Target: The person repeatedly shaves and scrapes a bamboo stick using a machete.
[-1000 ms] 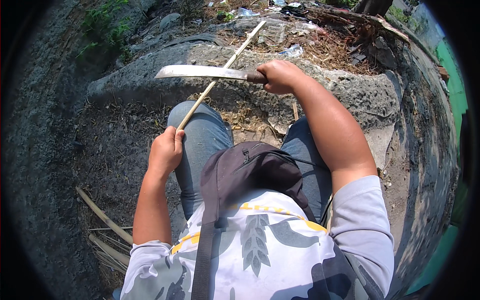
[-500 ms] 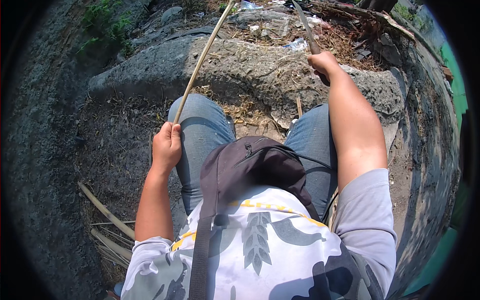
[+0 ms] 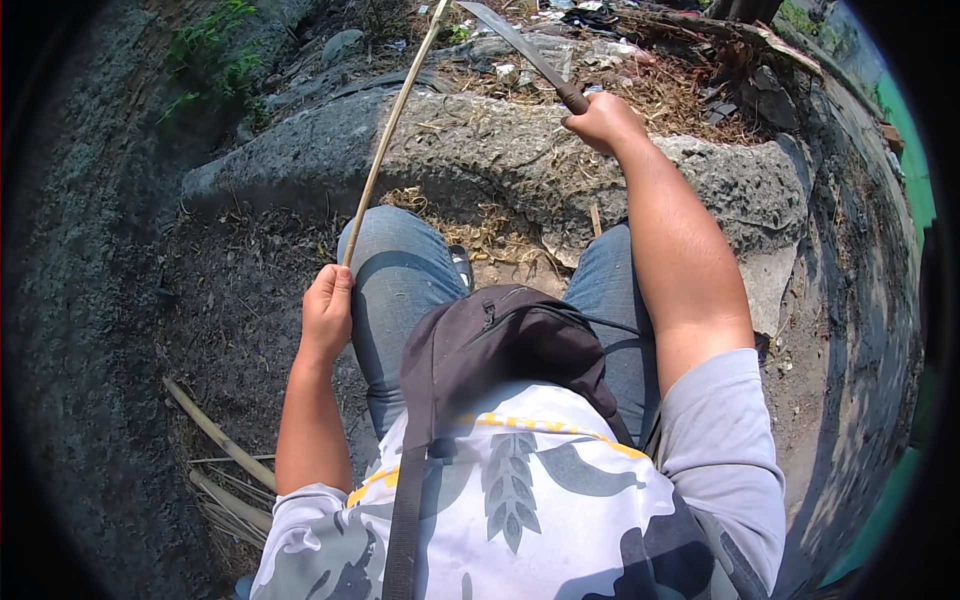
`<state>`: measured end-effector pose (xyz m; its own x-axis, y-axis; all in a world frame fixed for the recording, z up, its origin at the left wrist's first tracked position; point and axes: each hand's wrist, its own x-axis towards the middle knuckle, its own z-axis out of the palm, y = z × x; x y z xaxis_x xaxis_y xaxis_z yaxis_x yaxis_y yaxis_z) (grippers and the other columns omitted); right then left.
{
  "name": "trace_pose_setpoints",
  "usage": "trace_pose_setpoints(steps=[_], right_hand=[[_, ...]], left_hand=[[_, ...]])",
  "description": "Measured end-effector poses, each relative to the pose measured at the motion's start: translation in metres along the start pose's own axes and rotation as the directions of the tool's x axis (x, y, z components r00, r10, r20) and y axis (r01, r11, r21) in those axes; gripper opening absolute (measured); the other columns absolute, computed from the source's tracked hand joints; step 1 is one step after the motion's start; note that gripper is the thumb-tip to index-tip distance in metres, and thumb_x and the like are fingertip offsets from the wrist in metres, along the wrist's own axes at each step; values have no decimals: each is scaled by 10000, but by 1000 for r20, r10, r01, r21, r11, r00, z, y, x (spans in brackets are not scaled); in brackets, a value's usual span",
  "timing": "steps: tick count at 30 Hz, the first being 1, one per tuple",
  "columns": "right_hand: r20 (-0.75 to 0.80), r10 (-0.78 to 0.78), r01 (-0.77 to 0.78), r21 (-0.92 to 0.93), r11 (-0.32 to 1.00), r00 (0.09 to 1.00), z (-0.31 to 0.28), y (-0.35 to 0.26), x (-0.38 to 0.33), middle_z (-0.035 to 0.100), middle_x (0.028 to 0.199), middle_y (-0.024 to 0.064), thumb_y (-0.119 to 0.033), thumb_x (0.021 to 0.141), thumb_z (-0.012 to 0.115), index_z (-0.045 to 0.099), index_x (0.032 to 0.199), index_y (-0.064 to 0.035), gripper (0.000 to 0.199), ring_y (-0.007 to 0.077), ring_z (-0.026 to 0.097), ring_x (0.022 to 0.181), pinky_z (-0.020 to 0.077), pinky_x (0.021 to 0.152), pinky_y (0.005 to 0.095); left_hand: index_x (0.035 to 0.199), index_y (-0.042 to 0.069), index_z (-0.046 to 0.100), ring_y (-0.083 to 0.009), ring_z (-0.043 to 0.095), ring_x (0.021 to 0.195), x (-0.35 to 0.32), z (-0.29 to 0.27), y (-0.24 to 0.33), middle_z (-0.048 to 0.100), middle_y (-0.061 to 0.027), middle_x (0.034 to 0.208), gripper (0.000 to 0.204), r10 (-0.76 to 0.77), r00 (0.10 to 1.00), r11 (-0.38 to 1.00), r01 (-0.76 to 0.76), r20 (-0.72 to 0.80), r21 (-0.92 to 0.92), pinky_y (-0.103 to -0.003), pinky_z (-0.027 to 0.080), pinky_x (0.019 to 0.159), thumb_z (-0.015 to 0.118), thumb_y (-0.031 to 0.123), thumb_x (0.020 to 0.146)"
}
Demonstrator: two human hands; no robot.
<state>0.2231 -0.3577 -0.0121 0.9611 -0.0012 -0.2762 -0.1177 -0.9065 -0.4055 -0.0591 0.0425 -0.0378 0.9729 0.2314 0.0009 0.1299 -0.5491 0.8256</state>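
My left hand (image 3: 327,312) clenched round lower end of thin bamboo stick (image 3: 392,128); stick slants up from beside left knee, past stone slab (image 3: 480,150). My right hand (image 3: 603,122) gripping handle of long knife (image 3: 520,50), blade raised, pointing up-left, tip near stick. Dark bag (image 3: 500,350) on lap.

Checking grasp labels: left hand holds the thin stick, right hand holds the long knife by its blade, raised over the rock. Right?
Not quite. In the head view the right hand grips the long knife by its dark handle, not the blade. The rest stands: the left hand holds the thin stick, and the knife is raised over the rock.
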Motion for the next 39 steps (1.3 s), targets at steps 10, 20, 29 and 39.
trace_pose_setpoints(steps=[10, 20, 29, 39], right_hand=[[-226, -266, 303, 147, 941, 937, -13, 7, -28, 769, 983, 120, -501, 882, 735, 736, 1076, -129, 420, 290, 741, 934, 569, 843, 429], [-290, -688, 690, -113, 715, 666, 21, -39, -41, 718, 816, 130, -461, 898, 760, 653, 977, -127, 359, 349, 727, 785, 563, 689, 478], [-159, -328, 306, -149, 940, 931, 12, -32, -26, 753, 1045, 139, -284, 876, 670, 680, 1072, -139, 243, 326, 736, 990, 581, 878, 463], [-519, -306, 487, 258, 835, 799, 16, -2, -14, 755, 905, 126, -331, 855, 733, 710, 1025, -138, 258, 325, 740, 874, 575, 802, 437]], left_hand=[[976, 50, 609, -51, 502, 668, -1, 2, 34, 577, 42, 746, 184, -42, 998, 996, 39, -40, -75, -251, 426, 599, 587, 203, 1077], [934, 42, 599, -74, 431, 627, 12, 30, 36, 492, 41, 675, 257, 143, 986, 989, -139, -88, 49, -281, 376, 566, 562, 241, 1093], [873, 56, 569, -75, 443, 641, 17, 23, 9, 500, 33, 687, 391, 57, 995, 994, -64, -86, -86, -298, 381, 572, 471, 336, 1127], [874, 26, 575, -308, 569, 578, 14, 32, 48, 580, -159, 653, 350, 142, 983, 969, -114, -118, 218, -421, 446, 578, 539, 301, 1088]])
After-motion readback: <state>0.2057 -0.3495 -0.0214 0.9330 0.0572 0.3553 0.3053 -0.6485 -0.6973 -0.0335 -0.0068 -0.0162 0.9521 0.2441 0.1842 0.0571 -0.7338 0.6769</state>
